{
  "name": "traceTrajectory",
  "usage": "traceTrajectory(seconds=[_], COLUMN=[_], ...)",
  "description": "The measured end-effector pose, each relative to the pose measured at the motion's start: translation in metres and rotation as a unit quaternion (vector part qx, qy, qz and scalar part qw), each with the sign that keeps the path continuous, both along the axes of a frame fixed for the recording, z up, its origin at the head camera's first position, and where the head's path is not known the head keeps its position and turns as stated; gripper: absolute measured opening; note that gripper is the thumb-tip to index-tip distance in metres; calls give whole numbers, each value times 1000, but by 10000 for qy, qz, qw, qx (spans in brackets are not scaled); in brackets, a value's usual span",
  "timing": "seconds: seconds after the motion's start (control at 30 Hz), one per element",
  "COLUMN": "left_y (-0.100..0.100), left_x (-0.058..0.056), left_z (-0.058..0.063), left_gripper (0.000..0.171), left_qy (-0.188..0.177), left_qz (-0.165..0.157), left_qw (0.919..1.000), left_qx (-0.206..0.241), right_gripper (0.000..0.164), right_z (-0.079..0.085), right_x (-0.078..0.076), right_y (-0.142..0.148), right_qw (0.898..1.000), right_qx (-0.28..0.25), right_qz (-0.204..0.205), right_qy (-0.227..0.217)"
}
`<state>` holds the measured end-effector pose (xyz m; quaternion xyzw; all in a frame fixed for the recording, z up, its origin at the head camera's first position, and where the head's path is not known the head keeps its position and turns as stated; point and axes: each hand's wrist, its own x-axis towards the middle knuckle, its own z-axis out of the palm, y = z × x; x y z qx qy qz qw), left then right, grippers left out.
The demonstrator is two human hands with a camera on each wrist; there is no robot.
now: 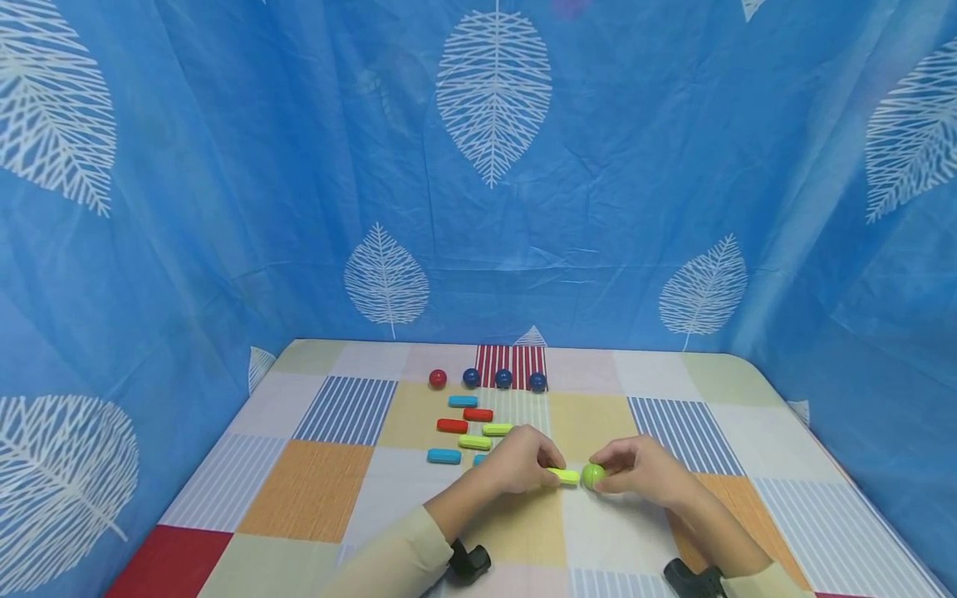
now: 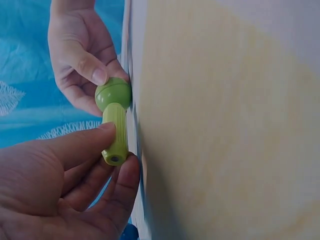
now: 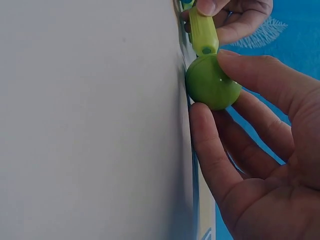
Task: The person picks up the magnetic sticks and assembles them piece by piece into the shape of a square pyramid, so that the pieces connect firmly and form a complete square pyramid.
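My left hand (image 1: 526, 459) pinches a yellow-green ribbed rod (image 1: 566, 477) between thumb and fingers, low over the tablecloth. Its free end, with a small dark hole, shows in the left wrist view. Just to the right, my right hand (image 1: 645, 469) grips a green ball (image 1: 593, 476) with thumb and fingertips. In the right wrist view the rod (image 3: 203, 31) points at the ball (image 3: 212, 84); whether they touch or sit slightly apart I cannot tell. Part of the rod is hidden behind the left fingers.
Beyond the left hand lie loose rods: blue (image 1: 444, 456), red (image 1: 452, 426) and yellow-green (image 1: 474, 442). A red ball (image 1: 437, 379) and three dark blue balls (image 1: 503, 379) form a row at the back. Blue leaf-patterned curtains (image 1: 598, 166) surround the patchwork-covered table (image 1: 314, 490).
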<state>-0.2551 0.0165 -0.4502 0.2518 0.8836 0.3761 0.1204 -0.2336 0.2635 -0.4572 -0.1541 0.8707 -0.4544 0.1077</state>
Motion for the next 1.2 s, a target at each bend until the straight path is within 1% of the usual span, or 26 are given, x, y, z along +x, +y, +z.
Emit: traceTrajectory(seconds=[0.07,0.23,0.33,0.47,0.57,0.7,0.9,1.0,1.1,1.2], left_y=[2,5,6,6,3,-5,-22,-29,-34,-36], left_x=[2,3,2,1,-2,-12,-35,-46,-57,-66], left_z=[1,3,3,3,2,6,15,16,14,13], left_gripper=[11,12,12,11,12,16,19,20,22,25], left_qy=[51,18,-34,-56,-25,9,172,151,180,330], left_qz=[-3,30,41,38,61,229,774,1125,1474,1758], left_qw=[10000,10000,10000,10000,9999,9993,9955,9909,9843,9770], left_qx=[-23,1,29,72,145,287,511,726,949,1166], right_gripper=[32,32,32,36,38,37,35,35,35,36], right_z=[0,1,1,1,2,2,0,-1,-1,0], right_x=[1,3,4,4,4,4,1,-1,-2,-3], right_y=[1,2,2,2,2,3,10,14,18,21], right_qw=[10000,9997,9996,9994,9994,9996,9997,9998,9999,9999], right_qx=[-41,-174,-206,-257,-261,-180,-190,-162,-103,-95], right_qz=[58,145,147,157,180,170,45,-7,-46,-15], right_qy=[-36,-115,-135,-177,-170,-106,-116,-107,-75,38])
